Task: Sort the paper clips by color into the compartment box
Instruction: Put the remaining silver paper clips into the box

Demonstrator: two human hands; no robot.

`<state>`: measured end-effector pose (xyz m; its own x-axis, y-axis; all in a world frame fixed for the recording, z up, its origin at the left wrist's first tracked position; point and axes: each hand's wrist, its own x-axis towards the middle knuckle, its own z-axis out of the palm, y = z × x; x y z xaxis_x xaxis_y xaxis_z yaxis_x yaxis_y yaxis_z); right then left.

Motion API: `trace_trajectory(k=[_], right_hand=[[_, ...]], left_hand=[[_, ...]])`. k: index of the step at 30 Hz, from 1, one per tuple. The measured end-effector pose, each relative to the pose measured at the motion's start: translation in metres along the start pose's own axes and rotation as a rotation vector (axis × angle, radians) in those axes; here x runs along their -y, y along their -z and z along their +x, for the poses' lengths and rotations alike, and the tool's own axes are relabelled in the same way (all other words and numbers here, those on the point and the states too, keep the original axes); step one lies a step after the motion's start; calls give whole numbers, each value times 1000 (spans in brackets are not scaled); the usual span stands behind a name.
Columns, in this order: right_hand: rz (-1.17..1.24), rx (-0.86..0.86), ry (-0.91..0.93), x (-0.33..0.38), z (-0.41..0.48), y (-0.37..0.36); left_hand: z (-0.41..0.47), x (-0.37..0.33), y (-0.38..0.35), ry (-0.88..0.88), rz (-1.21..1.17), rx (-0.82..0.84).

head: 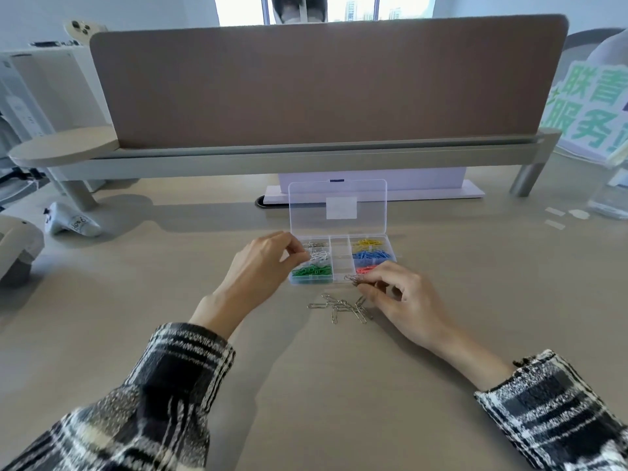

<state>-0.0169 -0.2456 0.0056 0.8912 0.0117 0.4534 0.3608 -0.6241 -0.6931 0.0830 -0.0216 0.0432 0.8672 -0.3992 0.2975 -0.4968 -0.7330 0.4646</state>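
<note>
Hands: right hand [404,300] pinches silver clip [351,278], left hand [261,266] unclear; sign [584,107] reads 服务.

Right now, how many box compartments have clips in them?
6: silver, white, green down the left column; yellow, blue, red down the right, red partly behind the right hand.

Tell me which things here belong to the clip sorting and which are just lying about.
Job: box, loose silver clips, green clips, blue clips, right hand pinching a clip.
Lying about: white controller, green sign, screen.
</note>
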Motion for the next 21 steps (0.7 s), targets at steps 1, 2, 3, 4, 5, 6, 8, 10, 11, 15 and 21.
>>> trace_trajectory(k=[1, 2, 3, 4, 5, 6, 8, 10, 11, 15, 21], right_hand=[[-5, 1, 10, 0, 0, 0], [-11, 2, 17, 0, 0, 1], [-14, 4, 15, 0, 0, 1], [-16, 6, 5, -1, -1, 1], [-17, 8, -7, -2, -1, 2], [-16, 11, -15, -2, -2, 1], [-9, 7, -21, -3, 0, 2], [5, 3, -31, -2, 0, 1], [10, 2, -37, -2, 0, 1], [9, 9, -54, -2, 1, 1], [27, -38, -53, 7, 7, 4]], left_hand=[[9, 1, -2, 26, 4, -8], [18, 2, -4, 38, 16, -8], [26, 3, -6, 43, 30, -4], [33, 4, -8, 44, 45, 1], [40, 5, -11, 46, 62, 4], [43, 7, -13, 52, 77, 7], [49, 9, -18, 57, 94, 6], [51, 10, -21, 62, 91, 4], [52, 12, -22, 66, 81, 5], [52, 16, -24, 73, 47, -9], [45, 17, -20, 40, -10, -83]])
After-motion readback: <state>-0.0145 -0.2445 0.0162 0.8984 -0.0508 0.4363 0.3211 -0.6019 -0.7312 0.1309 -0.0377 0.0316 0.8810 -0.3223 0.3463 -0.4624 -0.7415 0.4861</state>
